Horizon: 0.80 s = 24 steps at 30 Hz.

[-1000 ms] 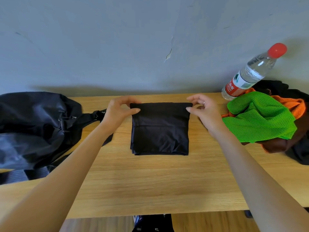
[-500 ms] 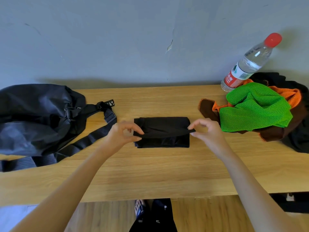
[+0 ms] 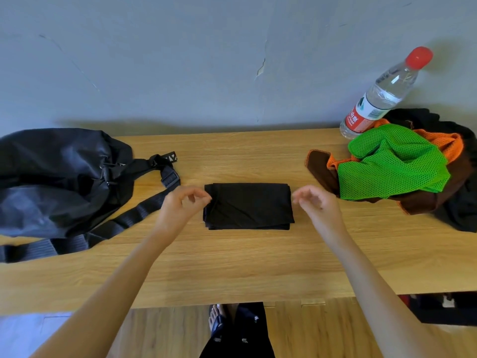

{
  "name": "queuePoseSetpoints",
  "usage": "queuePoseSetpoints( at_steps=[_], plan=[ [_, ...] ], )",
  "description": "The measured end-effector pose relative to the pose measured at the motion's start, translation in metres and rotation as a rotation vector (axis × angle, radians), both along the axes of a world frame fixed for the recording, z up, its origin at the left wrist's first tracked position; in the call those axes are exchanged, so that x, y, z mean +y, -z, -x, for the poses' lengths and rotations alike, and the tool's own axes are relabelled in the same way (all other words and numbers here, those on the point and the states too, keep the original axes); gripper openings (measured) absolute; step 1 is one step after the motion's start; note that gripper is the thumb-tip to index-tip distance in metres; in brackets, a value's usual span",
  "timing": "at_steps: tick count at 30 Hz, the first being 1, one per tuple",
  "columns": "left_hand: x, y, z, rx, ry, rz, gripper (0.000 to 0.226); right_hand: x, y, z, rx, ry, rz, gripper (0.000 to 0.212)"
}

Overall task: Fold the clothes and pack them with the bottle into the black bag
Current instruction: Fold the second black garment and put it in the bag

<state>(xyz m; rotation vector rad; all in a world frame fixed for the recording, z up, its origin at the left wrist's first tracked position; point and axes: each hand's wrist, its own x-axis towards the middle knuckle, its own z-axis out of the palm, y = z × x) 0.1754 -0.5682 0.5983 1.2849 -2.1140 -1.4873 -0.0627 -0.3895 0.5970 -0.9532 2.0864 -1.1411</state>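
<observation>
- Folded black garment lies flat in the middle of the wooden table, a neat rectangle with its layered edges showing along the near side.
- My left hand hovers just beside the garment's left edge, fingers loosely curled with the tips near each other, holding nothing.
- My right hand hovers just beside the garment's right edge, fingers likewise relaxed and holding nothing.
- I cannot tell whether either hand's fingertips brush the cloth.
- Black bag sits slumped at the left end of the table; its strap trails toward the near edge, ending close to my left wrist.
- Water bottle, clear with a red cap and red label, stands at the far right against the grey wall.
- Pile of unfolded clothes sits at the right, just near of the bottle: green mesh on top, with orange, brown and black cloth beneath.
</observation>
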Motion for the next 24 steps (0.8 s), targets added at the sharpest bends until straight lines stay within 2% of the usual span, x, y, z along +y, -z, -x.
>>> queuePoseSetpoints(
  at_steps=[2, 7, 10, 13, 16, 20, 24],
  plan=[
    [-0.004, 0.000, 0.011, -0.008, -0.014, 0.135, 0.011, -0.010, 0.003, 0.002, 0.053, 0.034, 0.004, 0.018],
    [-0.014, 0.013, 0.039, -0.115, 0.172, 0.295, 0.026, -0.034, 0.014, -0.002, 0.218, -0.033, -0.219, 0.036],
    [-0.017, 0.022, 0.044, -0.206, 0.207, 0.359, 0.026, -0.042, 0.018, -0.004, 0.293, -0.075, -0.268, 0.031],
    [-0.021, 0.023, 0.042, -0.198, 0.161, 0.396, 0.019, -0.046, 0.021, -0.002, 0.307, -0.073, -0.280, 0.023],
    [-0.021, 0.018, 0.040, -0.160, 0.054, 0.309, 0.007, -0.048, 0.021, -0.001, 0.261, -0.068, -0.261, 0.019],
    [-0.020, 0.016, 0.038, -0.146, -0.108, 0.164, 0.017, -0.046, 0.022, -0.002, 0.224, -0.073, -0.234, 0.018],
    [-0.024, 0.015, 0.037, -0.118, -0.233, 0.038, 0.009, -0.041, 0.022, -0.001, 0.101, -0.049, -0.177, 0.016]
  ],
)
